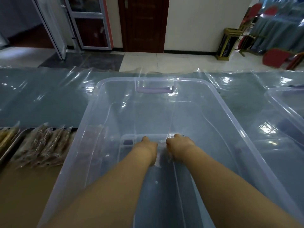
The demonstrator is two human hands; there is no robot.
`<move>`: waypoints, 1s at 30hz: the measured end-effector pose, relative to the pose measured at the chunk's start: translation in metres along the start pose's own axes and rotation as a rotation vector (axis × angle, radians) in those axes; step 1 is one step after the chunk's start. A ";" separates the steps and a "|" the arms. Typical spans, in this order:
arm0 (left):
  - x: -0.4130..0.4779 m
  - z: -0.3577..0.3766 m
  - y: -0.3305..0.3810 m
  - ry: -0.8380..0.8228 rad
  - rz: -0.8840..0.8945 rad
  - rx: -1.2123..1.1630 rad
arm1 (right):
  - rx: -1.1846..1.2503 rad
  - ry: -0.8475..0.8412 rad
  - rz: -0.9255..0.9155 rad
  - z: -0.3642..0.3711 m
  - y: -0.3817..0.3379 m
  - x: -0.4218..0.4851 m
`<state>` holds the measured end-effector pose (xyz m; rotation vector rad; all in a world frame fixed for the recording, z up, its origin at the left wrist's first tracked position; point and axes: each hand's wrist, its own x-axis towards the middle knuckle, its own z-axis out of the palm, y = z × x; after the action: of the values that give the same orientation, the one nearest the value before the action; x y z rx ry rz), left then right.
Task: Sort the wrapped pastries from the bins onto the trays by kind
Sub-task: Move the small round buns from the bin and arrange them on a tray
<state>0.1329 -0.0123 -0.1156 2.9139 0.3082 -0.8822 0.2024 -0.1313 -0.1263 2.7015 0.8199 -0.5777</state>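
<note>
A large clear plastic bin with a purple far handle stands in front of me. Both my arms reach down into it. My left hand and my right hand sit close together near the bin's floor, knuckles up, fingers curled down out of sight. Between them lies a crumpled piece of clear plastic wrap, which both hands appear to grip; its contents are blurred. To the left, a metal tray holds several brown wrapped pastries. Golden wrapped pastries lie at the far left edge.
A second clear bin stands at the right edge. A glossy clear sheet covers the blue-grey table. A brown surface lies near left. Beyond the table are tiled floor, a dark door and red chairs.
</note>
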 end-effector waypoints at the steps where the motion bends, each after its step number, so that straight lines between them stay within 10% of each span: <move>1: -0.004 -0.007 -0.001 0.006 0.008 0.088 | 0.009 -0.020 -0.008 -0.007 0.001 -0.004; 16: -0.199 -0.115 -0.070 0.614 0.230 -0.340 | 0.506 0.521 0.023 -0.131 -0.033 -0.146; 23: -0.329 -0.059 -0.156 0.968 0.395 -0.611 | 0.802 0.959 -0.210 -0.161 -0.114 -0.251; 30: -0.432 0.059 -0.276 1.048 0.237 -0.848 | 1.018 0.896 -0.489 -0.135 -0.276 -0.313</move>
<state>-0.3102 0.1765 0.0701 2.2188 0.2707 0.7161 -0.1553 -0.0086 0.0968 3.7414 1.8318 0.3451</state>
